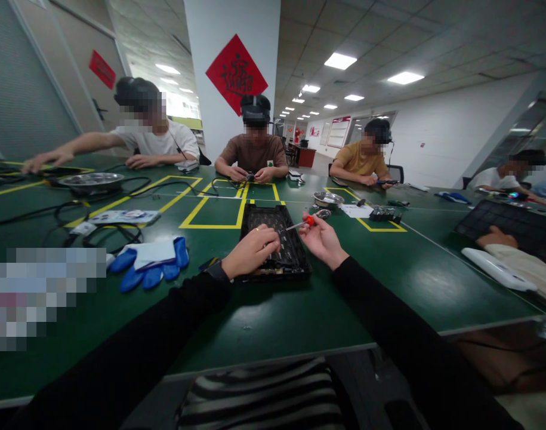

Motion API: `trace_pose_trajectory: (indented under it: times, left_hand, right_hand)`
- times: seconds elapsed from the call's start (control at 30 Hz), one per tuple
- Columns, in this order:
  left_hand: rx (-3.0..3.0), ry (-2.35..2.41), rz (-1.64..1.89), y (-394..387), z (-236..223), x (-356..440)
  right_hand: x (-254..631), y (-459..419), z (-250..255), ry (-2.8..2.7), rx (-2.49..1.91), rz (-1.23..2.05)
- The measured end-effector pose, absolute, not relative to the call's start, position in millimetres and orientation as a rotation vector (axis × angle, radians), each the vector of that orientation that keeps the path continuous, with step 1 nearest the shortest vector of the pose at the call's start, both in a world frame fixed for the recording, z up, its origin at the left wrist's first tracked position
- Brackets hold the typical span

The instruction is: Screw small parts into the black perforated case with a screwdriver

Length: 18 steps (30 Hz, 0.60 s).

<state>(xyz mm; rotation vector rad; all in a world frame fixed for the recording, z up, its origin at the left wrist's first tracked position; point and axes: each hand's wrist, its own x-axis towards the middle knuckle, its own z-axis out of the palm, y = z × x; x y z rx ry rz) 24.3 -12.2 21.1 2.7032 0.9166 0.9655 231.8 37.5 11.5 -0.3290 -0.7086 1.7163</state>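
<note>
A black plastic housing [295, 260], shallow and open on top with ribs and small metal-looking parts inside, lies on the green table in front of me. My left hand [255, 248] is over its left side, fingers curled together by the tip of a screwdriver. Whether a small part is between those fingertips is too small to tell. The screwdriver [309, 220] has a red handle and a thin metal shaft. My right hand [323, 240] grips it by the handle, just off the housing's right side, its shaft pointing left over the housing.
Blue gloves [132, 278] lie left, under a pale cloth or paper [155, 252]. Black cables [114, 236] spread beyond. A metal bowl [327, 200] and black parts [384, 215] stand right of centre. Several people sit around the table; a co-worker's hand [499, 237] is at right, near a white device [496, 269].
</note>
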Motion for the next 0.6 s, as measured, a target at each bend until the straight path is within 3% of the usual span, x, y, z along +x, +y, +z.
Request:
trace_pose_trajectory:
  times: [0.33,0.6]
  left_hand:
    - [2.763,0.874,0.927,-7,17,25]
    - [2.716,0.862,1.001,-1,14,21]
  right_hand:
    - [212,19,13,-1.033,-0.397,1.574]
    - [214,18,12,-1.071,-0.346,1.656]
